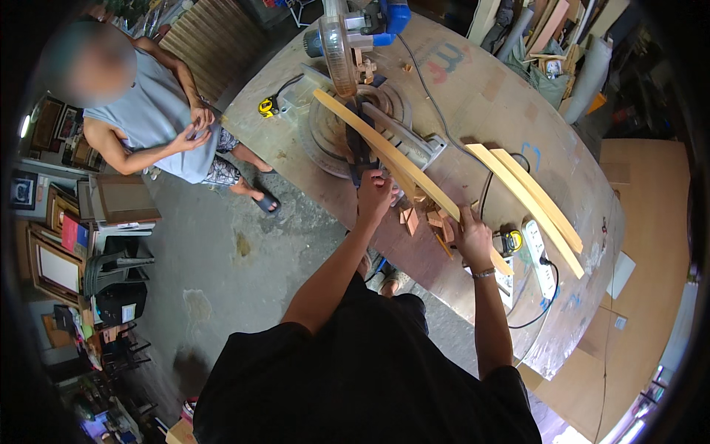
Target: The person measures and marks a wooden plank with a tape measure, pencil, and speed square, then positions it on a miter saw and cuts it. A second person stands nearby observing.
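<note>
Looking down from my head camera, my black shirt fills the lower edge at six o'clock. Both bare forearms reach up toward a round wooden worktable (518, 96).

My right hand (473, 238), at about four o'clock from centre, is closed around the near end of a long pale wooden strip (384, 152). My left hand (375, 194), just at centre, grips the same strip farther along. The hands are apart, each clamped on the wood.

The strip runs from my right hand diagonally to eleven o'clock, lying across the bed of a miter saw (355, 81). Small wood offcuts (425, 218) lie between my hands. A yellow tape measure (510, 240) and a white power strip (540, 259) sit just right of my right hand.

Two more pale strips (529, 196) lie together at three o'clock on the table. Another yellow tape measure (268, 107) rests at the table's edge near eleven o'clock.

Beyond, at ten o'clock, another person in a grey sleeveless top (151, 122) stands on the concrete floor, hands together at the chest.
</note>
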`<state>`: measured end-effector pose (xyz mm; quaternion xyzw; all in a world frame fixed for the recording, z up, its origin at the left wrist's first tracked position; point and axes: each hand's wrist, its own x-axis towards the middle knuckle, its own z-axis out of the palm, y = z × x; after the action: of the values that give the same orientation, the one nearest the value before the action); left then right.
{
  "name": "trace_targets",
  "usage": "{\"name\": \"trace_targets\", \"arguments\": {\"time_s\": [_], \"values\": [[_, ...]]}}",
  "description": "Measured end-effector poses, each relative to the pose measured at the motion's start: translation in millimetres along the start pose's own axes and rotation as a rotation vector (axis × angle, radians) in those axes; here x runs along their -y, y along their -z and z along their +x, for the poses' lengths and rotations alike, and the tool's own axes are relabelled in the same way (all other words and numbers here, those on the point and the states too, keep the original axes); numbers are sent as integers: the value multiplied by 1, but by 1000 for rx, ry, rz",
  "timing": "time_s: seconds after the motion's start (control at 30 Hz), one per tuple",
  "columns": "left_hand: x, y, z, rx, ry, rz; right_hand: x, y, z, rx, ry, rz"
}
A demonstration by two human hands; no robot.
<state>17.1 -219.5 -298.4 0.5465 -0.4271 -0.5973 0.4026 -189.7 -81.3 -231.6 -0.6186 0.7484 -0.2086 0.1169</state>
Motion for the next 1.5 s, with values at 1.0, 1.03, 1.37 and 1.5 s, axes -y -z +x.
{"name": "trace_targets", "arguments": {"time_s": [1.0,1.03,1.37,1.5], "values": [[-20,-19,78,202,85,-67,-4,-50,110,80,66,-66],[-21,-18,78,221,109,-112,-4,-50,110,75,72,-64],[17,-35,81,204,-3,-31,7,-52,111,75,37,-66],[23,-36,83,232,42,-26,5,-58,118,89,52,-46]]}}
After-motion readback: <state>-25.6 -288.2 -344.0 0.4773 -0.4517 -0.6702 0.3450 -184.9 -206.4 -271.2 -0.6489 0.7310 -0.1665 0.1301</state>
